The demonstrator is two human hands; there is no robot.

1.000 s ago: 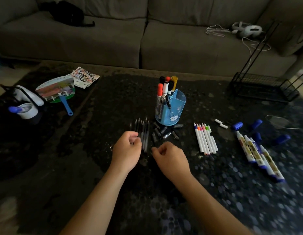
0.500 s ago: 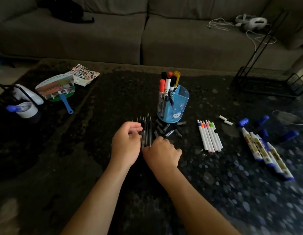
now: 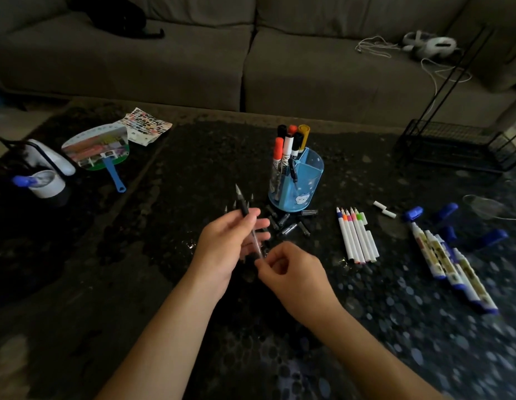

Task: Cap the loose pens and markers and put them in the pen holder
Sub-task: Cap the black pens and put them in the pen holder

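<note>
My left hand point(image 3: 225, 246) holds an uncapped black pen point(image 3: 245, 210) tip up, raised off the dark table. My right hand point(image 3: 291, 272) pinches the same pen's lower end. More uncapped black pens point(image 3: 252, 197) lie behind my fingers, mostly hidden. Several black caps point(image 3: 288, 223) are scattered at the foot of the blue pen holder point(image 3: 303, 186), which has capped markers point(image 3: 285, 148) standing in it. To the right lie several thin white colour pens point(image 3: 355, 236), uncapped, then white-and-blue markers point(image 3: 453, 268) with loose blue caps point(image 3: 412, 213) around them.
A hand fan point(image 3: 99, 151) and a printed sheet point(image 3: 145, 126) lie at the back left, by a white cup point(image 3: 47, 184). A black wire rack point(image 3: 458, 145) stands at the back right. Two small white caps point(image 3: 384, 209) lie near the colour pens. A grey sofa point(image 3: 251, 62) runs behind.
One black pen has come up off the row on the table: my left hand now grips it tip up, and my right hand has moved to its lower end.
</note>
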